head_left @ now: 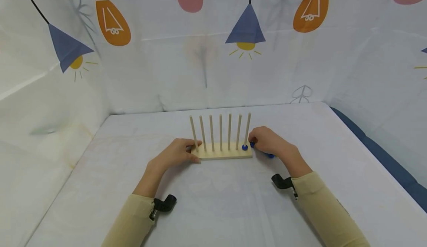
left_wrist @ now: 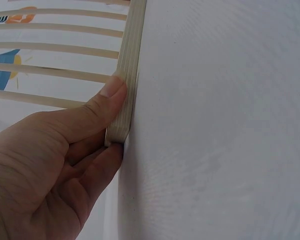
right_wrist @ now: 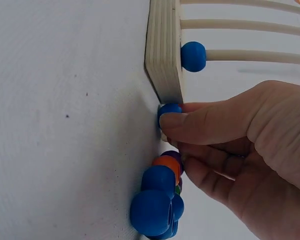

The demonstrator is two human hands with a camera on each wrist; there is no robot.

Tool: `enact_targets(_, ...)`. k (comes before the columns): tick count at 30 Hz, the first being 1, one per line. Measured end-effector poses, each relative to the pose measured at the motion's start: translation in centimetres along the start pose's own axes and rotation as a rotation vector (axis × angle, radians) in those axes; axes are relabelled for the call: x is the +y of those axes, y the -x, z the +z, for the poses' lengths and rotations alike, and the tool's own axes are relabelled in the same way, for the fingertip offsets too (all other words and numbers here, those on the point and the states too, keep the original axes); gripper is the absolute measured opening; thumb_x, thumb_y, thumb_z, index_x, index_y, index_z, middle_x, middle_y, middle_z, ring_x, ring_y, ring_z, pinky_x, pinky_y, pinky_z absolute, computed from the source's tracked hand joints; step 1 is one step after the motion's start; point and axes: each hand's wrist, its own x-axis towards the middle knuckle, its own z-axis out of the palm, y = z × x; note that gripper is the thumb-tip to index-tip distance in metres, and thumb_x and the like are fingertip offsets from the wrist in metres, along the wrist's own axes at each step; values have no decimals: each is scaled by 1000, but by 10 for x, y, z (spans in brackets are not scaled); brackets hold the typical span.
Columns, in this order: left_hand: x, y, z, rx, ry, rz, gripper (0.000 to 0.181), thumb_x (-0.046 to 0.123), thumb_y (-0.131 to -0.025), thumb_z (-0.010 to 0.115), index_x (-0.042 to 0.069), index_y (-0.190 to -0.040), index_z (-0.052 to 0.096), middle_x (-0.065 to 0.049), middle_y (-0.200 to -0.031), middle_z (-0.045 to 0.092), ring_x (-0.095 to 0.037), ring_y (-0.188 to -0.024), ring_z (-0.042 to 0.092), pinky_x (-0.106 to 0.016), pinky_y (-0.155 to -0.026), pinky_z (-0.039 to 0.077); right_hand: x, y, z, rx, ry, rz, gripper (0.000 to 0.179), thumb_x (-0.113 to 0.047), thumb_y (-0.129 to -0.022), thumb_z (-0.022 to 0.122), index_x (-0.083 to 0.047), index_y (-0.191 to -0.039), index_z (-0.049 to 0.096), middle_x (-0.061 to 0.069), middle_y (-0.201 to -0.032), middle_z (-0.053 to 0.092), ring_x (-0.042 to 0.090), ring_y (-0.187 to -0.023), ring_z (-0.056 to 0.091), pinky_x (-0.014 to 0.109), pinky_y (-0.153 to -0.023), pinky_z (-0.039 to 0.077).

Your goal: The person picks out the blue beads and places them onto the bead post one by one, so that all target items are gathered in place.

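Note:
A pale wooden peg board (head_left: 222, 154) with a row of several upright dowels stands on the table. One blue bead (head_left: 245, 147) sits at the foot of its rightmost dowel. My left hand (head_left: 178, 151) grips the board's left end, thumb on the front edge in the left wrist view. Beside the right end, my right hand (head_left: 268, 140) pinches another blue bead (right_wrist: 169, 111) between thumb and fingers, low near the table. Just under that hand lies a cluster of loose beads (right_wrist: 151, 212), mostly blue, with an orange bead (right_wrist: 168, 162) and some purple and green partly hidden.
A white cloth covers the table (head_left: 213, 202). Behind it hangs a white curtain (head_left: 160, 65) printed with lamps and bulbs. Dark blue fabric (head_left: 377, 147) shows past the right table edge. Each sleeve carries a black wrist mount (head_left: 165, 203).

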Motion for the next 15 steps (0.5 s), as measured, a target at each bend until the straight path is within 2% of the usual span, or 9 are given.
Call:
enact_targets(9, -1, -2, 1, 1, 7, -3, 67, 32, -78, 84, 18, -138, 60, 2, -144, 58, -22, -141, 47, -43, -113, 42, -1, -2, 0, -15, 5, 13, 27, 7, -83, 62, 0, -105, 75, 12, -102, 72, 20, -86, 61, 39, -80, 55)
enact_targets(15, 0, -1, 1, -2, 0, -13, 68, 33, -78, 84, 17, -139, 60, 2, -145, 58, -23, -140, 47, -43, -113, 43, -3, 1, -5, -19, -17, 31, 24, 3, -85, 61, -5, -104, 75, 9, -101, 72, 19, -84, 60, 37, -78, 54)
